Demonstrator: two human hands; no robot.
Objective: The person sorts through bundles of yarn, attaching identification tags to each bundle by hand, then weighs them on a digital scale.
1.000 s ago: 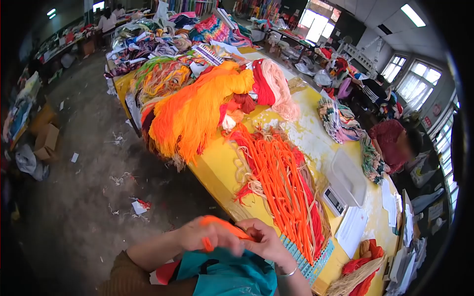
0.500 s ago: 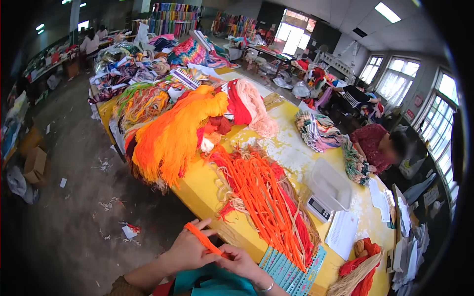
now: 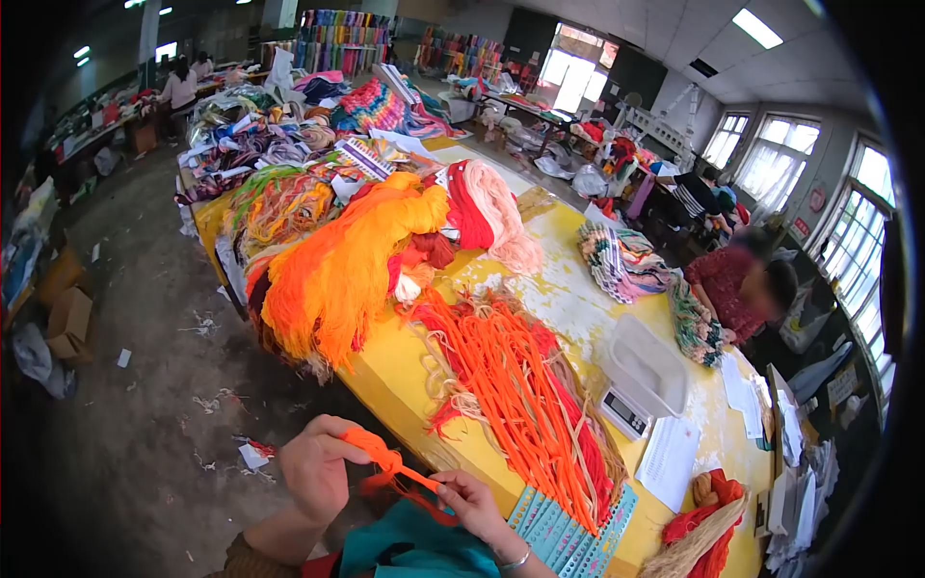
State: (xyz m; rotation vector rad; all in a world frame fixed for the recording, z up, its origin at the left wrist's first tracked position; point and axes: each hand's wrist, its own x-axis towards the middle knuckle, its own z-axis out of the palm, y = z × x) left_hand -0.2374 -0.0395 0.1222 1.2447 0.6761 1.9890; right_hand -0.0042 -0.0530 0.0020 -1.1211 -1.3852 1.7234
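An orange bundle of yarn (image 3: 385, 457) stretches between my two hands, looped and twisted near its left end. My left hand (image 3: 320, 470) grips the looped end, fingers closed. The tail is pinched by my right hand (image 3: 469, 505), close to the table edge. Beside my right hand, teal perforated cards (image 3: 568, 530) carry long orange and red strands (image 3: 520, 395) spread over the yellow table (image 3: 385, 405).
A large orange-yellow yarn heap (image 3: 337, 260) lies farther up the table. To the right are a clear plastic tub (image 3: 644, 361), a scale (image 3: 624, 412), a printed sheet (image 3: 669, 458) and a red-beige bundle (image 3: 708, 530). A person (image 3: 732, 279) sits across the table.
My left hand has moved left and turned upward, and my right hand shifted slightly. The orange yarn, earlier looped over my left fingers, now shows a twisted bunch between the hands.
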